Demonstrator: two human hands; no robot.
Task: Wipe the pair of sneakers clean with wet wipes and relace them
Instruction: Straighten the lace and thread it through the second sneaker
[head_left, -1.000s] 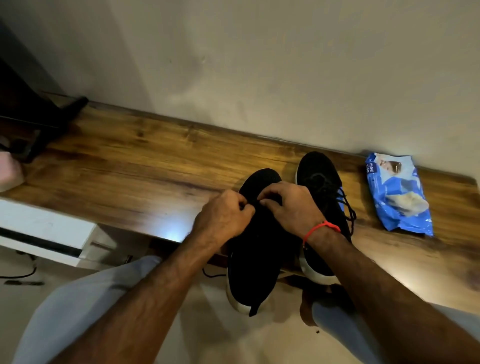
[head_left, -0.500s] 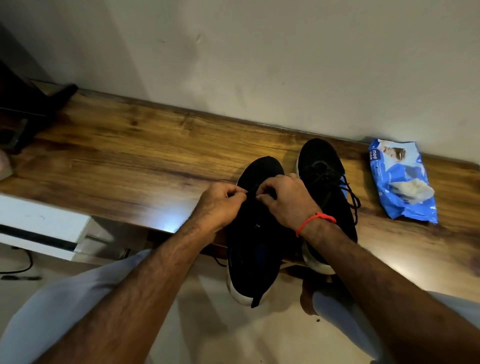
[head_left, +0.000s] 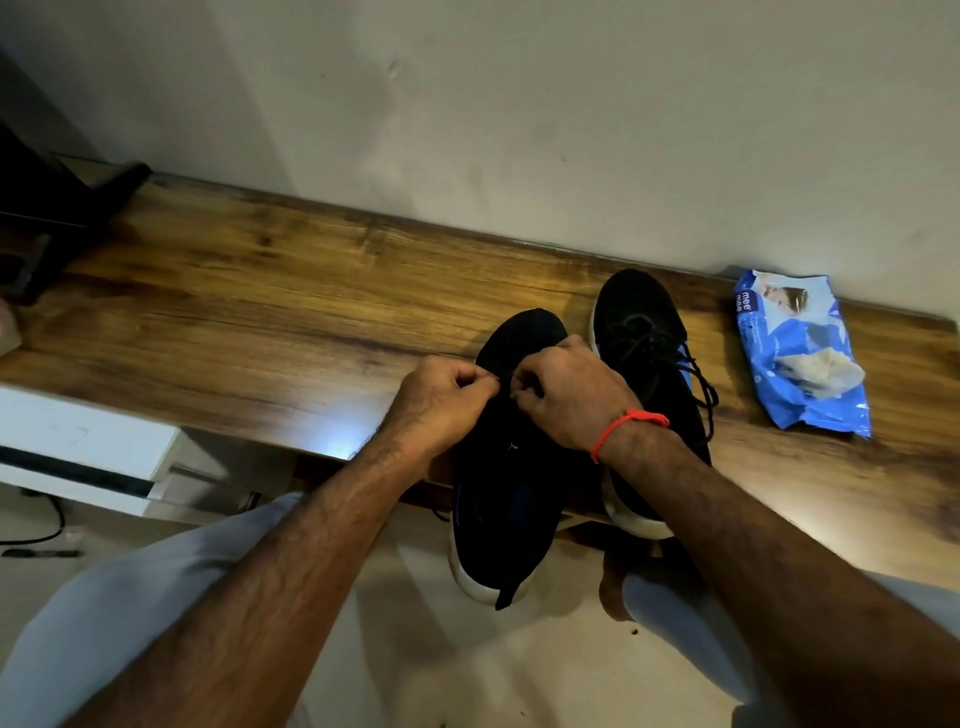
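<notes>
At the far left a dark, angular object (head_left: 62, 208) sits on the end of the long brown wood-grain bench (head_left: 260, 322), which runs along a pale plaster wall (head_left: 519, 130). Below the bench's left end is a white cabinet (head_left: 78, 447), with a thin black cable (head_left: 41, 535) on the floor beside it.

Moving right, the left hand (head_left: 441, 410) is curled into a loose fist over the near black mesh sneaker with a white sole (head_left: 498, 499). Its thumb and forefinger are pressed together at the shoe's throat, apparently pinching a black lace, though the lace itself is too dark to make out. This sneaker lies toe toward the wall, its heel hanging past the bench's front edge.

The right hand (head_left: 571, 400), with a red thread band (head_left: 623, 426) at the wrist, is curled the same way just beside the left one, fingertips almost touching it, pinching at the same spot on the shoe.

Just right of that, touching or nearly touching, the second black sneaker (head_left: 644, 332) rests on the bench, toe at the wall, with its black laces (head_left: 696, 379) threaded and the ends trailing loose to the right.

Farthest right, apart from the shoes, a blue plastic pack of wet wipes (head_left: 800, 358) lies flat by the wall, a white wipe sticking out of its opening.
</notes>
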